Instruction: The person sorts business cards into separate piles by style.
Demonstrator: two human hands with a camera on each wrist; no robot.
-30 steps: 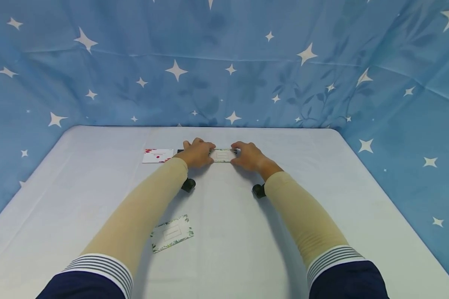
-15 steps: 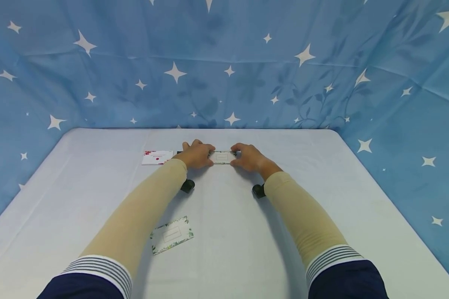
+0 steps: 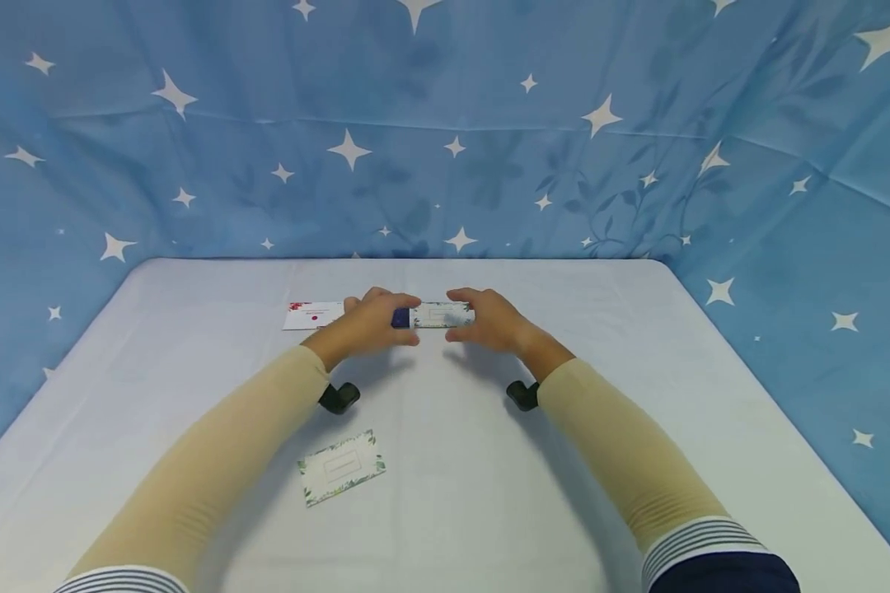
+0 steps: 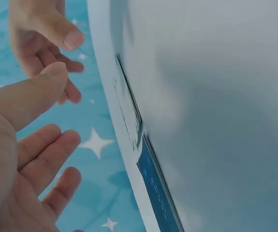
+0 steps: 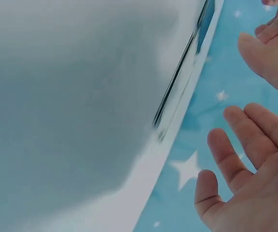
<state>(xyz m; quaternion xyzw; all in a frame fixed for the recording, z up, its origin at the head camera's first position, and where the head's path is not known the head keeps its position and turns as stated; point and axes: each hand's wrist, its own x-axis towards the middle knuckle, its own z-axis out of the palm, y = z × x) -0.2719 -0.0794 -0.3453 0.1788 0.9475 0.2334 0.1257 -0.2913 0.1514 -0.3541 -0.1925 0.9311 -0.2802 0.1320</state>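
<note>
My left hand (image 3: pixel 367 323) hovers with its fingers apart beside a dark blue card (image 3: pixel 400 319), partly hiding it; nothing is in its grasp. Right of that lies a white card with a green leaf border (image 3: pixel 439 315), end to end with the blue one. My right hand (image 3: pixel 495 323) overlaps this leaf card's right end in the head view, thumb and fingers spread. The left wrist view shows the leaf card (image 4: pixel 126 108) and blue card (image 4: pixel 157 191) flat on the table, away from both hands. Beyond the left hand is a white card with red flowers (image 3: pixel 313 316), its right end hidden.
A second leaf-bordered card (image 3: pixel 342 467) lies tilted on the white table (image 3: pixel 445 511), nearer the front. Blue cloth with white stars (image 3: pixel 445 189) hangs behind the table's far edge. Dark wrist cameras (image 3: pixel 339 398) hang under both forearms.
Both hands have released the leaf-bordered card in the row, and their fingers have spread. The left hand has drawn back left, uncovering part of the blue card. The card stays in place.
</note>
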